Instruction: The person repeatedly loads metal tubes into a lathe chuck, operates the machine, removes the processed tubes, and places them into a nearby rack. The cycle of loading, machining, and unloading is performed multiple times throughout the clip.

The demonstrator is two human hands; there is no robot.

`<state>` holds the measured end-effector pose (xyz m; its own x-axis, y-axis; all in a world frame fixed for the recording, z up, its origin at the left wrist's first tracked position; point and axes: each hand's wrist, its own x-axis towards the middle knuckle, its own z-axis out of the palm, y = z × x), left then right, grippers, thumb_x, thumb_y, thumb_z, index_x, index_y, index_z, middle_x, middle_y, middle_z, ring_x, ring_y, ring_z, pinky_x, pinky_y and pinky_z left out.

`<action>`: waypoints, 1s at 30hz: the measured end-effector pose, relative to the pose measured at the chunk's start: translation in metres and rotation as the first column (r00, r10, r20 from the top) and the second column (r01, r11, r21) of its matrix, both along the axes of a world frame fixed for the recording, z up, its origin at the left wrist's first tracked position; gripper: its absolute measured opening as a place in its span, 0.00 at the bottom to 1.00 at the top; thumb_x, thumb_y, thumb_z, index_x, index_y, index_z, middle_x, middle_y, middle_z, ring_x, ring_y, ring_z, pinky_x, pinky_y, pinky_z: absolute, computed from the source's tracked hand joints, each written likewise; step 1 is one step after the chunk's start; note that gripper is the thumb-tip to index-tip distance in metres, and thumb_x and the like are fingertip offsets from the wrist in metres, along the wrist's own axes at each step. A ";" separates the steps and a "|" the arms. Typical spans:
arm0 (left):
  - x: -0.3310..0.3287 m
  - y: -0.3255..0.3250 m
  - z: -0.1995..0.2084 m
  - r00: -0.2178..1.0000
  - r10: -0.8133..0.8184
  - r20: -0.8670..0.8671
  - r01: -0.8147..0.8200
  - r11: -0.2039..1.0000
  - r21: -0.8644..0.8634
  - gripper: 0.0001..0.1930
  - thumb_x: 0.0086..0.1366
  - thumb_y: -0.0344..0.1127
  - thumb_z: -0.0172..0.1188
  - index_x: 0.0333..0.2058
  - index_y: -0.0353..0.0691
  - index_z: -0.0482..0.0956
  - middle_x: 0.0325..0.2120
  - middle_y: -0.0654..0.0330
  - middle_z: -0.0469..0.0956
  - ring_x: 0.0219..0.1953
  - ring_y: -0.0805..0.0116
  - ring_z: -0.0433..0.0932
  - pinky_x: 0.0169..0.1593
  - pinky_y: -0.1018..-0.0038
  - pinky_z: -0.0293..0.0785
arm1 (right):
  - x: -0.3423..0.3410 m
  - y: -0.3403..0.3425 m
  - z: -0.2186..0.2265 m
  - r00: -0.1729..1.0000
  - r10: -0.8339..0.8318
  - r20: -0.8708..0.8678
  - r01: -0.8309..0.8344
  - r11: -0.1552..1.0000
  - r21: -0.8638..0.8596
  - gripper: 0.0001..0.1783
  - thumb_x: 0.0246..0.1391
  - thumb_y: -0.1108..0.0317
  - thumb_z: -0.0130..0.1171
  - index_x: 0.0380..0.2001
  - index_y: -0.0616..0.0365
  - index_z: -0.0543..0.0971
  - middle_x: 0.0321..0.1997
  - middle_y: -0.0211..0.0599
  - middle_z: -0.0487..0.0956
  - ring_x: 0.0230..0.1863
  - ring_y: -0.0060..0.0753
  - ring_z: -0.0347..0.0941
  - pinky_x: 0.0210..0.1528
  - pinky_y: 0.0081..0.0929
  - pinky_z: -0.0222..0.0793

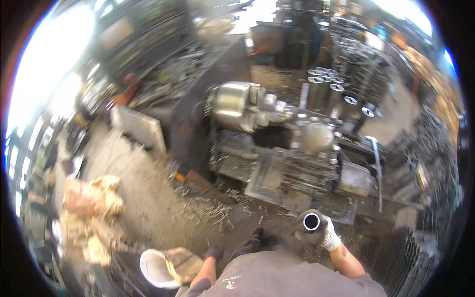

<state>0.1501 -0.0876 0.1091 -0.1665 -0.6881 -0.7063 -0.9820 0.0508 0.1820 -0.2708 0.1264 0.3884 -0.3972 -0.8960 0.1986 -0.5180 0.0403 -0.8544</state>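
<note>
In my right hand [324, 231], gloved in white with a dark grey palm, is a short metal tube [311, 229]. Its bright ring-shaped end faces up and its bore looks dark. The hand is in front of a lathe's tool post [316, 137], apart from it. My left hand [214, 252], in a dark glove, hangs low beside my body, near a white bucket-like container [157, 268] and a tan sack. Motion blur hides its fingers. The lathe chuck [232, 105] with its stepped jaws stands beyond, left of the tool post.
Several upright cylindrical parts [337, 88] with bright end faces stand behind the tool post. A long metal bar or handle [377, 168] sticks up at the lathe's right. Metal shavings [213, 208] litter the floor. Crumpled brown sacks [94, 198] lie at left; stacked dark metal [435, 143] lines the right.
</note>
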 end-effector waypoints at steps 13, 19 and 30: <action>0.196 0.269 -0.020 0.526 0.813 -0.251 -0.848 0.523 -0.083 0.29 0.67 0.59 0.57 0.56 0.44 0.86 0.60 0.46 0.81 0.62 0.43 0.79 0.66 0.55 0.72 | 0.152 -0.088 -0.016 0.728 0.656 -0.197 -0.629 0.754 0.188 0.19 0.42 0.58 0.78 0.36 0.55 0.85 0.38 0.45 0.86 0.37 0.50 0.86 0.41 0.41 0.83; 0.234 0.350 0.003 0.262 0.918 -0.298 -0.954 0.293 0.062 0.26 0.66 0.57 0.59 0.54 0.49 0.87 0.59 0.48 0.82 0.62 0.46 0.80 0.64 0.56 0.74 | 0.350 -0.125 -0.010 0.194 0.907 -0.374 -0.957 0.259 0.129 0.26 0.40 0.62 0.80 0.43 0.57 0.82 0.38 0.45 0.86 0.36 0.54 0.85 0.39 0.42 0.83; 0.210 0.638 -0.102 -0.903 0.128 -0.410 -0.299 -0.873 0.386 0.21 0.70 0.47 0.57 0.41 0.32 0.86 0.32 0.50 0.86 0.36 0.50 0.84 0.43 0.53 0.79 | 0.674 -0.037 0.012 -0.512 0.850 -0.127 -0.858 -0.499 0.121 0.29 0.44 0.61 0.79 0.50 0.55 0.81 0.43 0.43 0.86 0.45 0.49 0.85 0.48 0.43 0.80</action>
